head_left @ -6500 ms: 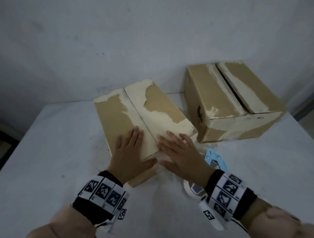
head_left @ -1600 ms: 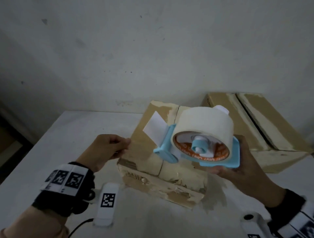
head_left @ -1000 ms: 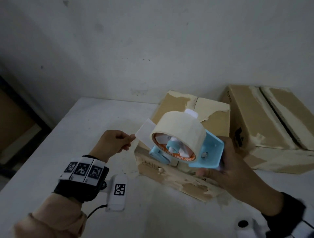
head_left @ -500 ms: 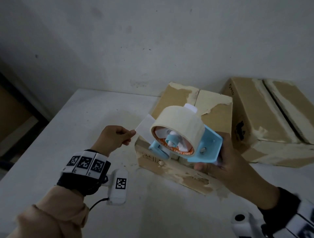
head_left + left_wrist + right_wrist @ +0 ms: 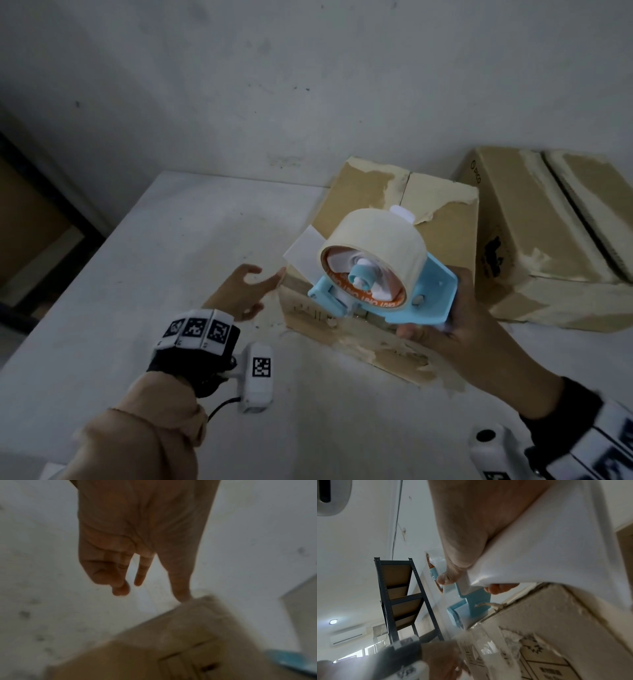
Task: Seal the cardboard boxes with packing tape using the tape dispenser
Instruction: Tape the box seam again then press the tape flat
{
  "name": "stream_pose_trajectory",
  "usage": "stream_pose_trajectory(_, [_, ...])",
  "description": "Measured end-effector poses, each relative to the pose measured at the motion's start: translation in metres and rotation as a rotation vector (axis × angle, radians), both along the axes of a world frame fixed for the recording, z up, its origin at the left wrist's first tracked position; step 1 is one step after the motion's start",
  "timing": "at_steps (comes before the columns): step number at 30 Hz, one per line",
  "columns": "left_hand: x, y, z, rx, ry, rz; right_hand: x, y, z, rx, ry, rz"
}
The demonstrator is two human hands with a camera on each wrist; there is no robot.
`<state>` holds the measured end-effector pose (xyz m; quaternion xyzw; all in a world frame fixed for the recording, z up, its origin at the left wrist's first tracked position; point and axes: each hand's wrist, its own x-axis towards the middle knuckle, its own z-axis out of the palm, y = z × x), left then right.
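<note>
My right hand [image 5: 445, 329] grips the white handle of the blue tape dispenser [image 5: 432, 294], which carries a wide cream tape roll [image 5: 373, 245]. It hovers over the near edge of the closer cardboard box [image 5: 349, 202], whose top flaps are closed. A free white tape end [image 5: 301, 251] sticks out left of the roll, above the box's near left corner. My left hand [image 5: 260, 282] is beside that corner with fingers spread, holding nothing. In the left wrist view the left hand [image 5: 150, 593] has relaxed fingers, thumb at the blurred box [image 5: 154, 649] corner. The right wrist view shows the dispenser [image 5: 474, 601] against the box [image 5: 556, 628] edge.
A second cardboard box [image 5: 534, 222] stands at the right, close to the first. Both sit on a white table [image 5: 171, 274] against a white wall. The table's left edge drops to a dark floor. A metal shelf rack [image 5: 399, 595] appears in the right wrist view.
My left hand, which pinched the tape end half a second ago, has let go and its fingers have spread. The dispenser has stayed over the box's near edge.
</note>
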<state>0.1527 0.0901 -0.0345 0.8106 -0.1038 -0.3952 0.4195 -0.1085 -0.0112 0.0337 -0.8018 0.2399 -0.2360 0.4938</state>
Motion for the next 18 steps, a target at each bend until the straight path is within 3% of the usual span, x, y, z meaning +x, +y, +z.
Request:
stream_pose_trajectory(4, [-0.012,0.006,-0.022,0.102,0.054,0.007,0.000,-0.001,-0.002,-0.027,0.015,-0.006])
stream_pose_trajectory(7, [-0.015,0.010,-0.016,0.079,-0.303,-0.053,0.000,-0.001,-0.004,-0.057,0.000,0.010])
stream_pose_trajectory(9, [-0.023,0.009,0.004,-0.069,-0.431,-0.020,0.000,-0.002,-0.005,-0.066,-0.007,0.008])
stream_pose_trajectory(12, [-0.043,0.002,0.023,-0.251,-0.210,-0.081,-0.001,-0.003,-0.007,-0.102,-0.001,0.013])
stream_pose_trajectory(15, [-0.049,-0.003,0.018,-0.188,-0.270,-0.174,-0.001,-0.005,-0.010,-0.130,0.024,0.012])
stream_pose_trajectory(18, [-0.041,-0.005,0.016,-0.191,-0.334,-0.138,0.004,-0.005,-0.008,-0.185,0.032,0.041])
